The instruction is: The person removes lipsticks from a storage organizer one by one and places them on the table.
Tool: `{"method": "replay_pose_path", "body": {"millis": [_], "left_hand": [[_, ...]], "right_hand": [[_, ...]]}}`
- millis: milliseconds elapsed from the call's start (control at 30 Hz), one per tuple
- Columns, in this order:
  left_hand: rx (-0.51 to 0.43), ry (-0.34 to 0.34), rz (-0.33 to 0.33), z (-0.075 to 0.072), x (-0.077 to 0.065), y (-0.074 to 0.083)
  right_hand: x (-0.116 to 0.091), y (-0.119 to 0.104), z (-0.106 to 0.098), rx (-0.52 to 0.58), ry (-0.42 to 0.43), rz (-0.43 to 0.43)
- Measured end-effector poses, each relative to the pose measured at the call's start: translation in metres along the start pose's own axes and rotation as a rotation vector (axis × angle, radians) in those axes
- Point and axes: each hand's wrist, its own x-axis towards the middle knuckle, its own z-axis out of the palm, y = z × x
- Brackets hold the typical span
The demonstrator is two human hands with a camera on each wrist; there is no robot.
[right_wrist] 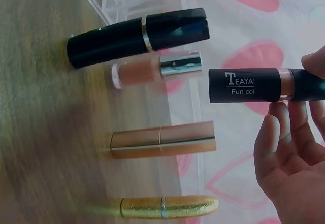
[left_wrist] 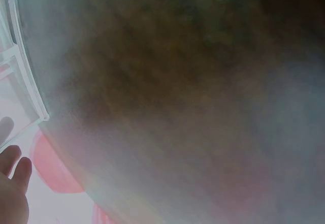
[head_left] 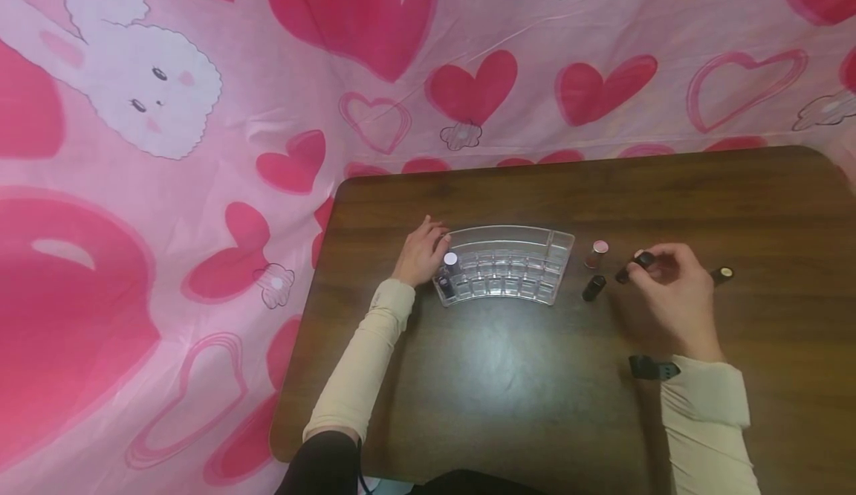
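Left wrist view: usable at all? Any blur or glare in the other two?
Left wrist: hazy and washed out, only the organizer edge and left hand readable. Head: sharp, with a soft glare patch on the table. Right wrist: the tube in the right hand is crisp, table side blurred.

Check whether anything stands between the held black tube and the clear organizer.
Yes. Between the black tube in the right hand and the organizer stand two upright tubes: a pink-capped tube and a black lipstick.
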Motion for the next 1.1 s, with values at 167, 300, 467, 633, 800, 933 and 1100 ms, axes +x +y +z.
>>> {"method": "replay_pose_path", "body": {"millis": [167, 300, 467, 633, 800, 933, 1100], "left_hand": [[0.001, -0.004, -0.011, 0.0, 0.0, 0.001], [0.0, -0.005, -0.016, 0.0, 0.0, 0.001], [-0.002, -0.006, -0.023, 0.001, 0.0, 0.001], [-0.003, -0.012, -0.031, 0.001, 0.0, 0.001], [-0.004, -0.014, -0.03, 0.001, 0.0, 0.0], [-0.001, -0.011, -0.026, 0.002, 0.0, 0.0], [0.008, -0.005, -0.02, 0.001, 0.001, -0.001]], "right_hand": [[-0.002, 0.005, -0.003, -0.007, -0.005, 0.016], [-0.004, 0.009, -0.004, -0.014, 0.007, 0.04], [-0.005, 0.013, -0.004, -0.012, 0.02, 0.052], [-0.006, 0.016, -0.006, -0.015, -0.004, 0.044], [-0.006, 0.018, -0.007, -0.011, -0.005, 0.042], [-0.006, 0.019, -0.005, -0.007, 0.006, 0.039], [-0.006, 0.022, -0.004, -0.027, -0.003, 0.04]]}}
